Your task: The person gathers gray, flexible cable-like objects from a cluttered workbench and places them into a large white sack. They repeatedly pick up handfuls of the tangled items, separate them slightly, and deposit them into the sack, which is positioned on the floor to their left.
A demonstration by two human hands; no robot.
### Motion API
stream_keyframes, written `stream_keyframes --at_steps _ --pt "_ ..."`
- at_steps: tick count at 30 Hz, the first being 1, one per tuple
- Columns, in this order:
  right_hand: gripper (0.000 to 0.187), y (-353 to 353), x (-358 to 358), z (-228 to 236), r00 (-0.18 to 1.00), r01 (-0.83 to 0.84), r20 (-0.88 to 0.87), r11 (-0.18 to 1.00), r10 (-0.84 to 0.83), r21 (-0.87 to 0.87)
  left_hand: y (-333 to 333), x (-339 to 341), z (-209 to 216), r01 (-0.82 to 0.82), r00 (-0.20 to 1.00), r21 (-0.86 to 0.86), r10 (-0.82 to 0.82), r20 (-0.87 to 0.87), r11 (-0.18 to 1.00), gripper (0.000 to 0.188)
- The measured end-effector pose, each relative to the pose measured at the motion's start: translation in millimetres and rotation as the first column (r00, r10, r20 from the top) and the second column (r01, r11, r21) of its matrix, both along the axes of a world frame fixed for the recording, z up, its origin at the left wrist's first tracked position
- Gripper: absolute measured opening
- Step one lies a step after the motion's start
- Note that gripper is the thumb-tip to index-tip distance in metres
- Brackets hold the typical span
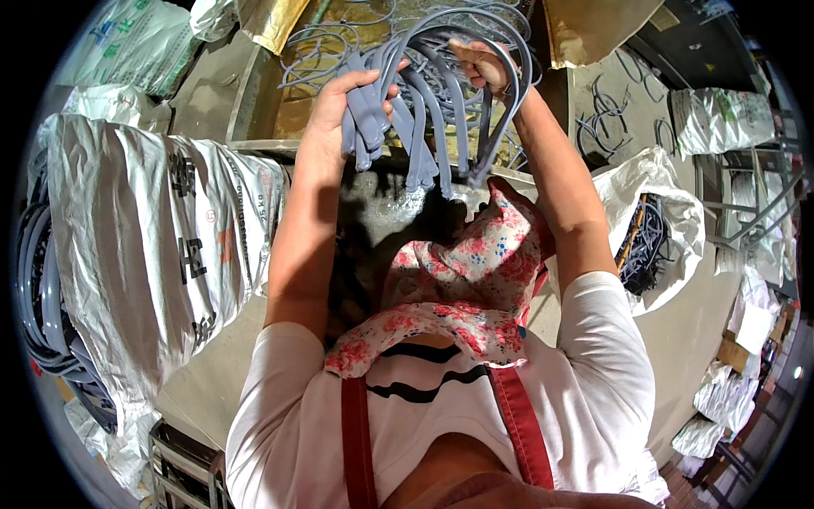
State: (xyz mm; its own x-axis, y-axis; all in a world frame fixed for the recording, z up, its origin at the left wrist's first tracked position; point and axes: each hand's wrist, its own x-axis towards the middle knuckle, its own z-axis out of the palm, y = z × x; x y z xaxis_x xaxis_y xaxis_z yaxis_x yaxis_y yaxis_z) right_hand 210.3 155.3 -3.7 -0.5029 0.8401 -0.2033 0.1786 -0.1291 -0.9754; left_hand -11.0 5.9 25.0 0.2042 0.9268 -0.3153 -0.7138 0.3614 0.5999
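Observation:
My left hand (339, 102) is closed around a bundle of grey rubber-like strips (366, 114), whose flat ends hang below my fingers. From this bundle the strips (462, 21) arch over to the right in wide loops, and more ends dangle in the middle. Inside the loops on the right is my right hand (482, 66), its fingers curled and the outer strips passing by its wrist. What those fingers hold is hidden. Beneath both hands lies an open, shallow tray (246, 102) with more looped grey strips in it.
A large white woven sack (153, 246) stands at the left, with grey coiled strips (47, 288) beside it. To the right, an open white sack (678, 229) holds dark strip pieces. Loose strips (604, 114) lie on the floor. A floral cloth (475, 263) hangs before me.

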Motion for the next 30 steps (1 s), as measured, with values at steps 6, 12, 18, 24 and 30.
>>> stream_keyframes --at_steps 6,12,18,24,30 --pt "0.026 4.4 30.7 -13.0 0.976 0.218 -0.034 0.975 -0.216 0.036 10.0 15.1 -6.2 0.137 0.987 0.015 -0.138 0.078 0.990 0.033" --pt "0.030 56.4 176.8 -57.5 0.536 0.224 0.523 0.709 -0.662 0.669 -0.2 2.6 9.2 0.157 0.959 0.123 -0.181 0.219 0.980 0.044" --pt "0.041 43.5 379.8 -63.8 0.364 0.867 0.262 0.428 -0.894 0.254 -1.9 -4.7 2.0 -0.084 0.994 0.075 0.078 0.081 0.994 0.036" --pt "0.072 53.6 408.5 -37.2 -0.013 0.085 0.651 0.648 -0.759 0.757 0.7 -12.2 -0.7 -0.188 0.980 0.071 0.183 0.076 0.980 0.036" --pt "0.022 11.3 152.8 -46.9 0.964 0.263 0.037 0.922 -0.263 -0.286 0.0 -9.4 3.4 -0.216 0.974 0.049 0.212 0.075 0.975 0.034"
